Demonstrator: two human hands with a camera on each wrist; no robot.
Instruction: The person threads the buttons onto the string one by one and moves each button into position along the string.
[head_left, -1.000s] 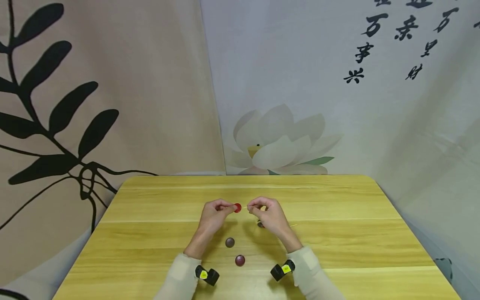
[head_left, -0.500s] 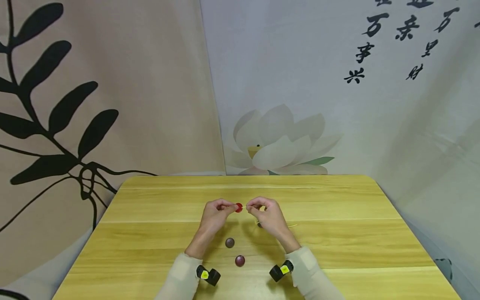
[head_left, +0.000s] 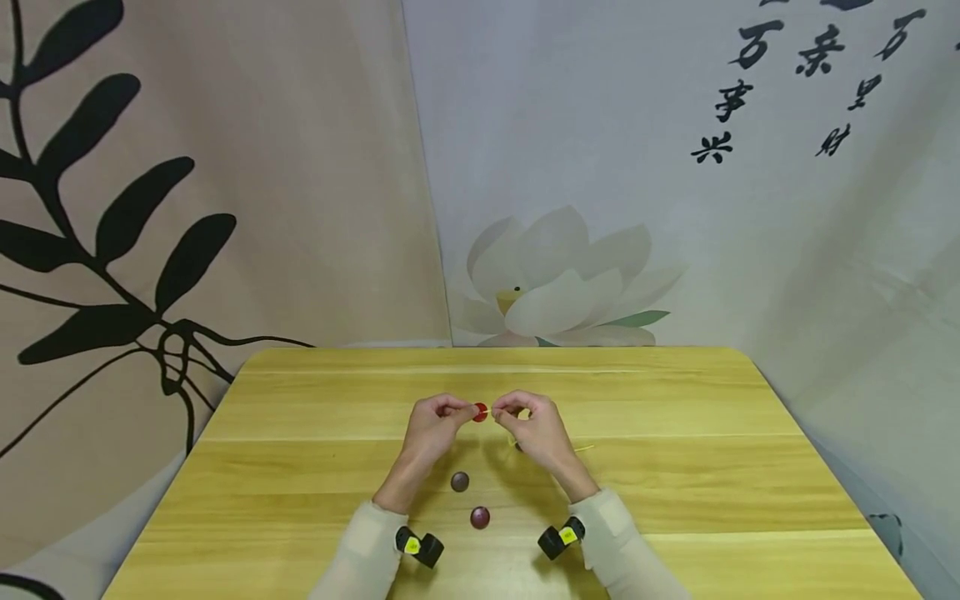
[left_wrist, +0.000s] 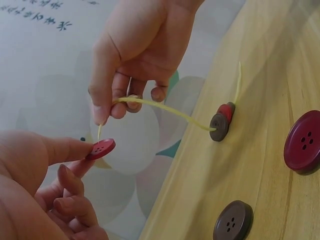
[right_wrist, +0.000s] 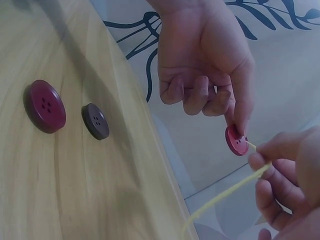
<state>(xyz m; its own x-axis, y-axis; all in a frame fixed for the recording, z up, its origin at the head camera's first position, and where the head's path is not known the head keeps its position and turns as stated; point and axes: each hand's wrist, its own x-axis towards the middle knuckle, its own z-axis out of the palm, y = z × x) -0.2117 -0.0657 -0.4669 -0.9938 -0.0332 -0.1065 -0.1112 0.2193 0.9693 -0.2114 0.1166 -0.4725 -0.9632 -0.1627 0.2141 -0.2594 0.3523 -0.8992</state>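
Between thumb and finger, my left hand (head_left: pixel 432 427) pinches a red four-hole button (left_wrist: pixel 101 149) above the table. My right hand (head_left: pixel 536 427) pinches a yellow string (left_wrist: pixel 162 106) close to its end, and that end meets the button's face at a hole. Whether the tip passes through cannot be told. From the right fingers the string runs down to a brown button (left_wrist: pixel 219 127) threaded on it, with a red button (left_wrist: pixel 225 113) and another dark one stacked behind. The string's far tail lies on the table.
On the wooden table (head_left: pixel 300 467), a loose brown button (head_left: pixel 460 482) and a larger dark red button (head_left: pixel 480 517) lie between the forearms, nearer the person. A printed cloth (head_left: pixel 337 167) hangs behind the table's far edge.
The red button in my left hand has shifted slightly right, and the gap to the right fingers has narrowed. The string's end now reaches the button's face.
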